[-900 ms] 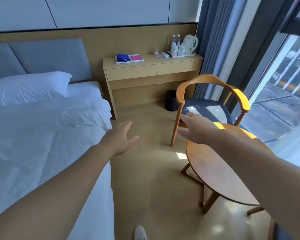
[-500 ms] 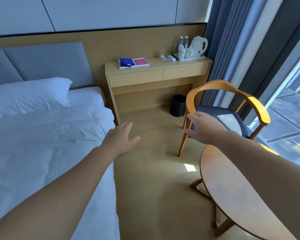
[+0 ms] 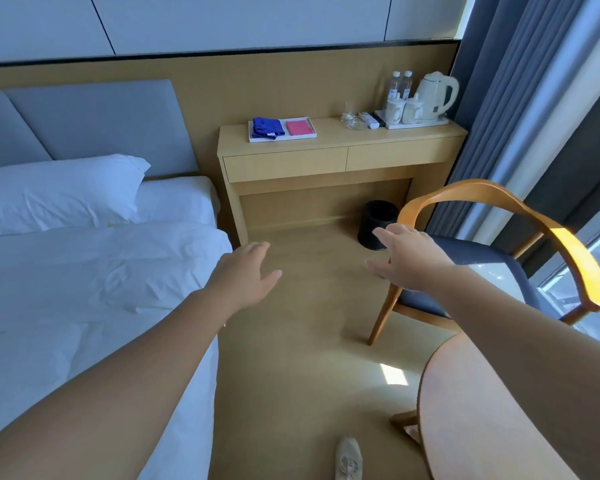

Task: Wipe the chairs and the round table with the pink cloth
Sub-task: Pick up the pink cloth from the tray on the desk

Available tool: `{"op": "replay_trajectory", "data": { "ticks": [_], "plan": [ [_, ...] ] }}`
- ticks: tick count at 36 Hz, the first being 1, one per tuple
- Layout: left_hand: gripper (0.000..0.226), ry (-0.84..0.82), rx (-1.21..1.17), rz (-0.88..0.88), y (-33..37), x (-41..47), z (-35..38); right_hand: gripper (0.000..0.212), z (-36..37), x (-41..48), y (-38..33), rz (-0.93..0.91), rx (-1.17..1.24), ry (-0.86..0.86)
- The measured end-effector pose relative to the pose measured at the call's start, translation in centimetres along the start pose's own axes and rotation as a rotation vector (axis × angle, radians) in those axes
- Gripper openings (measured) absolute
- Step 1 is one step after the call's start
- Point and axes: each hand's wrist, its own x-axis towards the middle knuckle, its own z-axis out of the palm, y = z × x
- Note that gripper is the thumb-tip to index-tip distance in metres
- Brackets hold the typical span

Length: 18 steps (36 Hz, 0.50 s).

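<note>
The folded pink cloth [image 3: 298,127] lies on a white tray [image 3: 312,131] on the wooden desk, beside a blue cloth [image 3: 266,127]. A wooden chair [image 3: 499,258] with a dark blue seat stands at the right, below the desk. The round wooden table [image 3: 458,407] shows at the lower right, partly hidden by my right arm. My left hand [image 3: 243,275] and my right hand [image 3: 409,258] are both stretched forward over the floor, fingers apart, holding nothing. Both are far short of the desk; my right hand is in front of the chair's near armrest.
A bed [image 3: 84,271] with white linen fills the left. The desk [image 3: 340,157] stands against the back wall with a kettle [image 3: 435,95], mugs, bottles and glasses. A black bin [image 3: 376,223] sits under it. Curtains [image 3: 520,98] and a window are on the right.
The view has moved forward toward the desk. The chair and round table have slid to the right and lower in view. Both hands stay outstretched and empty.
</note>
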Motion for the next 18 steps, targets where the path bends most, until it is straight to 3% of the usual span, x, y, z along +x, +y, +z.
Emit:
{"op": "replay_trajectory", "data": {
  "ticks": [10,18],
  "plan": [
    [0.061,0.076,0.039,-0.057,1.6,10.4,-1.6,0.064,-0.6,12.2,5.5,-0.054,0.003,-0.018],
    [0.059,0.091,0.036,-0.090,1.0,15.2,-2.4,0.063,-0.3,18.9,5.6,-0.125,-0.014,-0.064]
  ]
}}
